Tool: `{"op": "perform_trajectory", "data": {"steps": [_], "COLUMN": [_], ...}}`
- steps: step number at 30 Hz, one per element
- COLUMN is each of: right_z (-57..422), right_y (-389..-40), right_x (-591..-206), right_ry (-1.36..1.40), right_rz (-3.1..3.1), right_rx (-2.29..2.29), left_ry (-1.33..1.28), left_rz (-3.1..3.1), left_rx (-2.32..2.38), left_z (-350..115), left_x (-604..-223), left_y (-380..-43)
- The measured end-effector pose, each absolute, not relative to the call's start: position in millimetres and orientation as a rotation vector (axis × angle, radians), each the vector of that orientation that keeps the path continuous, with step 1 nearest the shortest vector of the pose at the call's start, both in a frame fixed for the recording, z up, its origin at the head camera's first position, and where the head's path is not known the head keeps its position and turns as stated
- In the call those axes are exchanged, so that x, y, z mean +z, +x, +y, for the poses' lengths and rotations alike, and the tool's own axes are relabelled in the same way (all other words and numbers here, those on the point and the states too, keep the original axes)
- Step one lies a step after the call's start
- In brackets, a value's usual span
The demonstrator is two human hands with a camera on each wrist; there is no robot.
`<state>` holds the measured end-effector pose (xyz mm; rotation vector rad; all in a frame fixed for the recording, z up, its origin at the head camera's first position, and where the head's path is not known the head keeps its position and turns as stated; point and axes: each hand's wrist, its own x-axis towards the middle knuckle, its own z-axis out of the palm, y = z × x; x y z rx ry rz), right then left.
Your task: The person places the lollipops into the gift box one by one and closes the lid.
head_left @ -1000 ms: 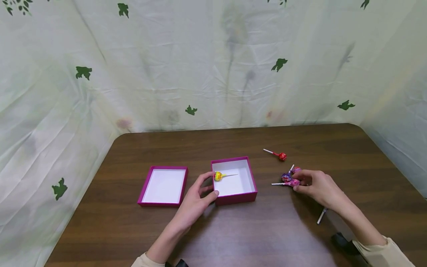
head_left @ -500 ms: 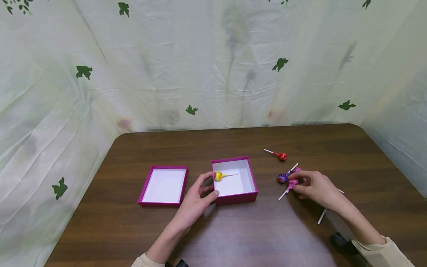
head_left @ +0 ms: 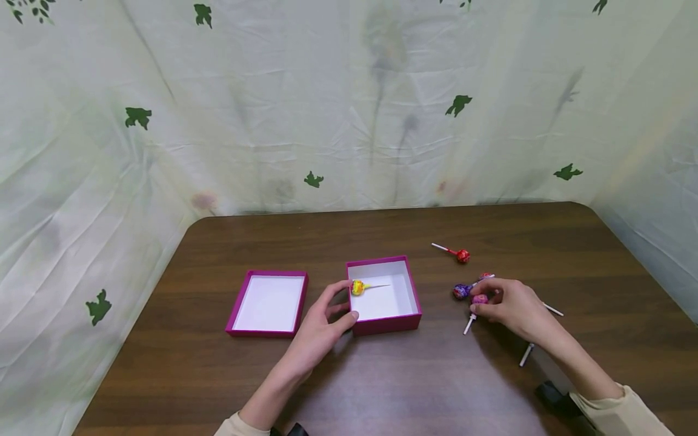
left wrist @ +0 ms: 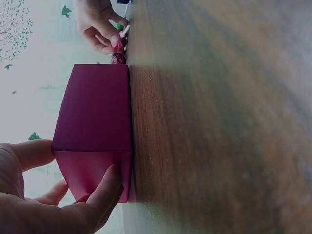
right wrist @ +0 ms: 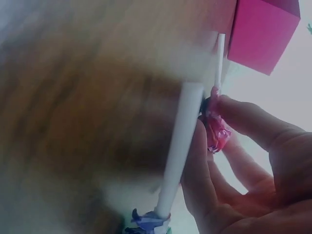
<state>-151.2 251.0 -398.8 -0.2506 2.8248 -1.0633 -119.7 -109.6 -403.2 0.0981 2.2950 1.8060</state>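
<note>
Pink lollipop in the pinch of right fingers — stick toward the near side, long axis slightly leftward, tilt unclear.

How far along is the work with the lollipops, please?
Done, apparently: the lid is off the box, and a yellow lollipop lies inside. In hand: the right hand pinches a pink lollipop; the left hand touches the box. Apparently remaining: the red lollipop, the purple lollipop and others on the table.

Smooth wood-grain table, matt card box, glossy lollipop wrapper, creased cloth backdrop
</note>
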Motion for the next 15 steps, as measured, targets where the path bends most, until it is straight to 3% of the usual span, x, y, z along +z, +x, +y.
{"op": "perform_trajectory", "data": {"steps": [15], "right_z": [255.2], "right_y": [-148.8], "right_x": [-397.3], "right_ry": [-0.292], "right_rz": [2.843], "right_rx": [-1.063], "left_ry": [0.095], "left_rz": [2.284], "left_rx": [1.814], "left_z": [-110.1], "left_x": [-402.4], "left_y": [-118.9]}}
